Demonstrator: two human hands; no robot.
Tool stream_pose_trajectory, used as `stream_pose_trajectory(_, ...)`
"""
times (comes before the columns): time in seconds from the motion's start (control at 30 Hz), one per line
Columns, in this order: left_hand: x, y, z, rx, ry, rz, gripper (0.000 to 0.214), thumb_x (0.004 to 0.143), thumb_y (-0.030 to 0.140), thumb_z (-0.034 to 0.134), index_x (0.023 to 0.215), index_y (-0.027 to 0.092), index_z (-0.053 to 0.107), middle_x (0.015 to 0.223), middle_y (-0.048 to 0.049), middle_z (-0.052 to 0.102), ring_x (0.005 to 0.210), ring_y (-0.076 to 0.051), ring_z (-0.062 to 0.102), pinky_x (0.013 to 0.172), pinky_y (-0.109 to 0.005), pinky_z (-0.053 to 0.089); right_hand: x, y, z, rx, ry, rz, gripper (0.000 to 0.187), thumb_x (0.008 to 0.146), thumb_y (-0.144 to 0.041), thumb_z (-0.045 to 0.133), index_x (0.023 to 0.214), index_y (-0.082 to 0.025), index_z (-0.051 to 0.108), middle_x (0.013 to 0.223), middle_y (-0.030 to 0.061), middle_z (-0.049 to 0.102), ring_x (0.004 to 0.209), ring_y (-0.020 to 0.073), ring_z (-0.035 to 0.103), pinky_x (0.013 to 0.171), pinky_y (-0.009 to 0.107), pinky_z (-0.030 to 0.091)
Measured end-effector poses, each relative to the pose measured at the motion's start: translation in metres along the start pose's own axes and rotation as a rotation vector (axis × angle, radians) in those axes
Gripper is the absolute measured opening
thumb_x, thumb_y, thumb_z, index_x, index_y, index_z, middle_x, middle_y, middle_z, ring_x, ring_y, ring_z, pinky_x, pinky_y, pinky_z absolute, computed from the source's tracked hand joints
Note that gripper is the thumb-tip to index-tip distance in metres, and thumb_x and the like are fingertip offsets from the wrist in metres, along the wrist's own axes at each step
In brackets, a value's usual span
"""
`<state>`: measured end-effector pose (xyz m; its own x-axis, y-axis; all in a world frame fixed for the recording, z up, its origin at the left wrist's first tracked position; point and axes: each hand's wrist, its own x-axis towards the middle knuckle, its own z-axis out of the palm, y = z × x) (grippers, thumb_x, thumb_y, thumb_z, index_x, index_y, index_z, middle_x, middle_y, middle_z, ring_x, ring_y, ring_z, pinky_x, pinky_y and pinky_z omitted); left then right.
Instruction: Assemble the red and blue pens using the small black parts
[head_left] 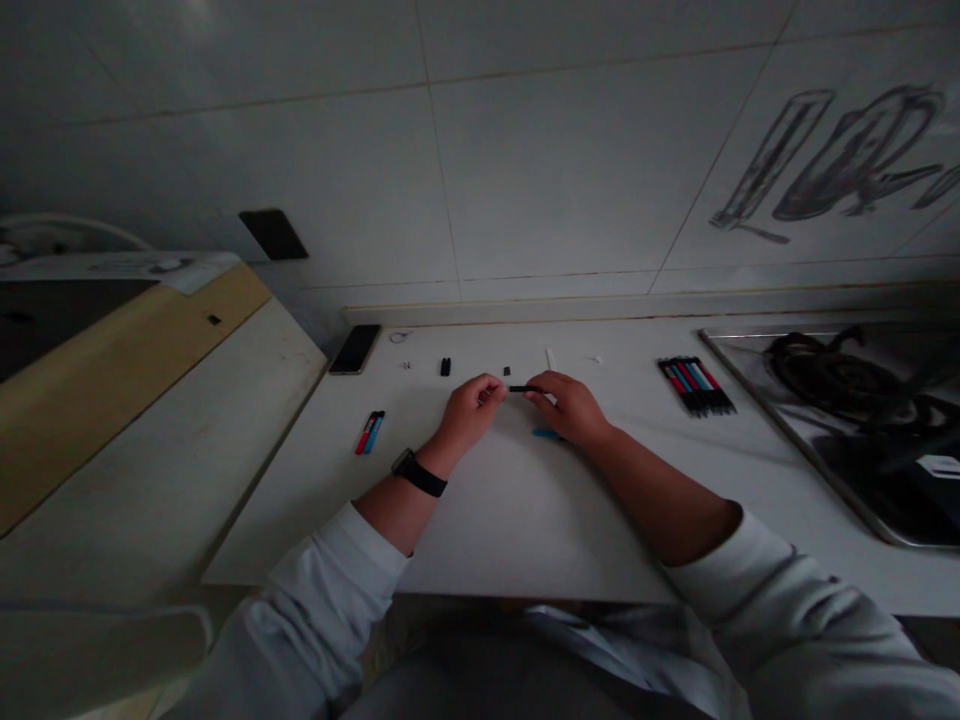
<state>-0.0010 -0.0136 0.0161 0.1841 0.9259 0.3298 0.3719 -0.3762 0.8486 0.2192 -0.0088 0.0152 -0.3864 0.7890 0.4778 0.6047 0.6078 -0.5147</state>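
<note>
Where the fingers (pixel 493 389) meet, black pen part (pixel 523 389), print unreadable.

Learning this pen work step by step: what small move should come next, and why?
Probably ease the left hand and right hand together: the right pinches a thin black piece whose free end points at the left's closed fingertips, nearly touching.

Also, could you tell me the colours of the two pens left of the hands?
The two pens are red and blue; head view.
</note>
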Motion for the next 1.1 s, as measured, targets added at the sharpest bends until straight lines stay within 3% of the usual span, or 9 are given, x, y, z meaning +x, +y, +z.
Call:
stream_pose_trajectory(0.2,0.001,-0.007,0.002,0.080,-0.012,0.020,0.005,0.093,0.022,0.062,0.095,0.020,0.066,0.091,-0.0012,0.070,0.078,-0.014,0.061,0.074,-0.026,0.048,0.000,0.002,0.000,-0.059,-0.054,-0.017,0.026,0.104,-0.034,0.051,0.106,-0.020,0.073,0.097,0.0093,0.073,0.089,0.0215,0.067,0.084,0.033,0.051)
stream_pose_trajectory(0.33,-0.002,-0.006,0.005,0.163,-0.027,0.103,0.029,0.084,0.018,0.075,0.111,0.020,0.064,0.105,-0.0038,0.069,0.081,-0.014,0.061,0.076,-0.028,0.051,0.000,0.002,0.001,-0.116,-0.066,-0.043,0.024,0.102,-0.031,0.054,0.107,-0.021,0.075,0.102,0.0098,0.072,0.091,0.0212,0.066,0.083,0.032,0.050)
stream_pose_trajectory(0.4,-0.002,-0.003,0.005,0.198,-0.044,0.147,0.025,0.084,0.019,0.077,0.107,0.020,0.066,0.103,-0.0041,0.068,0.086,-0.015,0.062,0.078,-0.029,0.052,0.000,0.001,0.002,-0.153,-0.087,-0.066,0.023,0.102,-0.029,0.055,0.109,-0.021,0.075,0.103,0.0097,0.072,0.092,0.0213,0.066,0.083,0.031,0.050)
stream_pose_trajectory(0.5,-0.001,-0.002,0.004,0.248,-0.088,0.175,0.006,0.088,0.021,0.074,0.090,0.019,0.069,0.093,-0.0033,0.067,0.087,-0.017,0.062,0.080,-0.030,0.052,0.001,0.002,0.003,-0.184,-0.115,-0.102,0.022,0.101,-0.028,0.056,0.110,-0.022,0.075,0.104,0.0094,0.072,0.094,0.0217,0.066,0.086,0.032,0.050)
stream_pose_trajectory(0.6,0.001,-0.005,0.002,0.296,-0.097,0.167,0.004,0.091,0.021,0.071,0.088,0.019,0.071,0.091,-0.0033,0.066,0.087,-0.017,0.062,0.081,-0.031,0.051,0.002,0.006,0.000,-0.191,-0.100,-0.090,0.024,0.098,-0.026,0.060,0.116,-0.021,0.074,0.111,0.0098,0.073,0.100,0.0235,0.066,0.092,0.034,0.050)
stream_pose_trajectory(0.73,0.005,-0.012,0.002,0.300,-0.051,0.123,0.015,0.098,0.022,0.060,0.090,0.019,0.073,0.091,-0.0043,0.067,0.088,-0.018,0.063,0.082,-0.031,0.051,0.007,0.016,-0.002,-0.256,-0.074,-0.018,0.031,0.098,-0.024,0.056,0.124,-0.020,0.073,0.118,0.0107,0.073,0.107,0.0257,0.065,0.100,0.039,0.048)
stream_pose_trajectory(0.83,0.008,-0.016,0.002,0.281,-0.001,0.084,0.022,0.101,0.022,0.054,0.090,0.018,0.072,0.093,-0.0052,0.068,0.092,-0.019,0.064,0.086,-0.033,0.050,0.015,0.023,0.001,-0.339,-0.132,0.039,0.034,0.099,-0.025,0.055,0.127,-0.020,0.072,0.125,0.0116,0.070,0.114,0.0274,0.062,0.105,0.042,0.045)
stream_pose_trajectory(1.1,0.013,-0.021,0.003,0.252,0.082,0.001,0.028,0.104,0.025,0.046,0.091,0.019,0.069,0.097,-0.0064,0.069,0.096,-0.019,0.064,0.090,-0.034,0.050,0.042,0.031,0.015,-0.452,-0.216,0.081,0.045,0.098,-0.019,0.053,0.138,-0.031,0.067,0.142,0.0091,0.061,0.128,0.0299,0.053,0.111,0.047,0.038)
